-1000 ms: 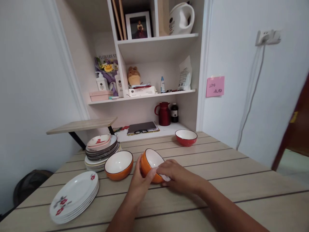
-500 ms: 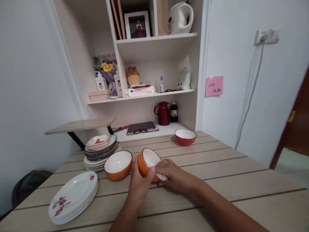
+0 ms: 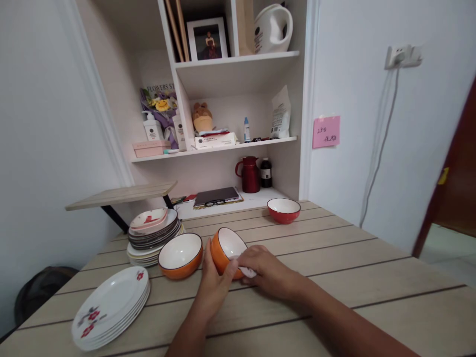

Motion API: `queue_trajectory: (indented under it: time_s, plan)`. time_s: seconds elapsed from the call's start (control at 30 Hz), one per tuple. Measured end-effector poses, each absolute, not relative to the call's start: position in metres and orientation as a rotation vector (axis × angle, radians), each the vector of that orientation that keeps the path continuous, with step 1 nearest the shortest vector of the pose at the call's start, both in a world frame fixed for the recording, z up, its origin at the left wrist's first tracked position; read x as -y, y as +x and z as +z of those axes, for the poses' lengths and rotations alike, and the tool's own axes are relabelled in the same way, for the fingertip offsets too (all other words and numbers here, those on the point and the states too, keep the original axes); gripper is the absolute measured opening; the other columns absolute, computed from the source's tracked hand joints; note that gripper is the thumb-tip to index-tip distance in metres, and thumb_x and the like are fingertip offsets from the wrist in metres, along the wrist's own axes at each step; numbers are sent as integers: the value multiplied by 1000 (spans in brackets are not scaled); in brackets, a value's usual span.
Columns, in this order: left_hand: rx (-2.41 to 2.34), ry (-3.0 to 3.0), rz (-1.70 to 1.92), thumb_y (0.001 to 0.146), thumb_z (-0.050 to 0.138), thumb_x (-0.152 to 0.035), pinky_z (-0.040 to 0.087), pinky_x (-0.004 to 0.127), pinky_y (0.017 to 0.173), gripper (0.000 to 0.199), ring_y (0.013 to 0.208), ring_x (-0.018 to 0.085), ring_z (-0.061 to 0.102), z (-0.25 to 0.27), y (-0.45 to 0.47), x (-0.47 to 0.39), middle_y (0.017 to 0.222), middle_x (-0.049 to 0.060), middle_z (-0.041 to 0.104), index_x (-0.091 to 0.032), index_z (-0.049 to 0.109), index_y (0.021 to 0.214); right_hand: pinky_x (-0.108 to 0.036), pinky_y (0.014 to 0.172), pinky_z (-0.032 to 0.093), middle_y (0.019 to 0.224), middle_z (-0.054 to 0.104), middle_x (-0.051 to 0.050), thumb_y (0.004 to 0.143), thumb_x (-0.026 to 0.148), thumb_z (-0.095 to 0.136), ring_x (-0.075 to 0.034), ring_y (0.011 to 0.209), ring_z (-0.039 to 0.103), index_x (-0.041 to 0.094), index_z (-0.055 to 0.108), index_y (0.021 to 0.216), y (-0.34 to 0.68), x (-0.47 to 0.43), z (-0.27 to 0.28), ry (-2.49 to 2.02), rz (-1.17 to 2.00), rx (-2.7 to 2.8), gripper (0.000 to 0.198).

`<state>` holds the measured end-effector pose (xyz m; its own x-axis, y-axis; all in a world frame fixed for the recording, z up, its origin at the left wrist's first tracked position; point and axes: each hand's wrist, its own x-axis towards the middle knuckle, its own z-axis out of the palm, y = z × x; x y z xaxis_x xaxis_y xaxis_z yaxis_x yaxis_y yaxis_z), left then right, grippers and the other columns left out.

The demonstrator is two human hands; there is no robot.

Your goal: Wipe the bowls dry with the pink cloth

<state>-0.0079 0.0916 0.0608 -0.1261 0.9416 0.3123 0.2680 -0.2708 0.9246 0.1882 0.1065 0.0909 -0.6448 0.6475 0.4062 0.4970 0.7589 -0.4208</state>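
Observation:
An orange bowl with a white inside and dark rim is tilted toward the right above the table. My left hand grips its left and near side, thumb over the rim. My right hand is closed on a white cloth, pressed against the bowl's near right rim; most of the cloth is hidden under the fingers. Just left of my hands, a second orange bowl stands upright. Farther back on the right is a red bowl, also upright.
White oval plates with red flowers are stacked at the front left. Behind them rises a pile of mixed plates beside a small raised wooden shelf. A dark red jug and a laptop are in the cabinet at the back.
The view has shifted slightly, so everything sits a little further left. Both hands keep their hold on the bowl and cloth, with hardly any other movement.

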Motion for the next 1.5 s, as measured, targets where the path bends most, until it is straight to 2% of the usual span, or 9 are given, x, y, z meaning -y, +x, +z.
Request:
queue_trajectory:
  time_s: [0.13,0.23,0.4,0.53,0.83,1.03,1.13,1.33,1.5]
  plan:
    - [-1341,1470,1453,87,68,-65,39,44,116,90,142,34,48,62,-7,-92,149,19,53,-18,33,155,-37,94,42,94,74,0,87,14,71,-20,93,64,23,67,89,177,-101,92,-800,434,2355,10]
    - [-1329,1415,1505,90,66,-59,38,44,117,79,139,32,51,62,-5,-93,147,17,56,-19,38,152,-38,99,41,96,74,1,89,14,69,-20,96,64,24,67,92,176,-99,96,-768,504,2368,11]
    - [-1338,1407,1561,88,70,-49,32,42,121,76,142,30,49,64,-1,-91,149,14,55,-20,40,151,-49,111,29,114,75,1,78,8,77,-26,114,61,33,72,107,191,-106,98,-873,480,2496,39]
    - [-1363,1405,1522,88,70,-49,35,41,120,75,140,30,51,67,-2,-90,149,15,55,-19,42,151,-56,116,20,126,72,-1,80,11,75,-28,124,57,39,69,123,197,-108,97,-939,402,2538,53]
    - [-1339,1410,1499,83,73,-65,45,46,111,90,139,36,52,62,-5,-89,147,19,57,-20,39,153,-44,104,35,104,74,0,82,2,62,-21,102,62,30,70,108,191,-106,93,-851,395,2452,39]
    - [-1356,1355,1495,90,65,-64,46,42,111,78,135,31,56,67,-9,-92,142,16,61,-20,43,150,-36,97,41,96,73,0,85,7,66,-20,98,63,24,67,88,181,-101,95,-759,536,2379,17]
    - [-1383,1315,1511,91,66,-59,46,43,111,71,132,30,58,70,-8,-93,142,15,61,-21,47,148,-39,104,38,103,74,1,85,9,70,-20,104,64,26,70,97,182,-103,96,-743,595,2396,21]
    - [-1378,1327,1507,91,68,-54,48,40,109,70,131,30,60,70,-7,-93,141,14,61,-21,47,149,-51,116,22,127,71,0,78,12,78,-26,125,58,38,67,126,194,-110,92,-863,521,2508,56]
    - [-1348,1369,1506,92,63,-63,43,43,113,76,138,31,54,66,-8,-92,147,16,57,-21,42,152,-50,115,26,120,74,-2,86,15,73,-24,118,61,35,69,122,191,-110,90,-890,430,2478,42]
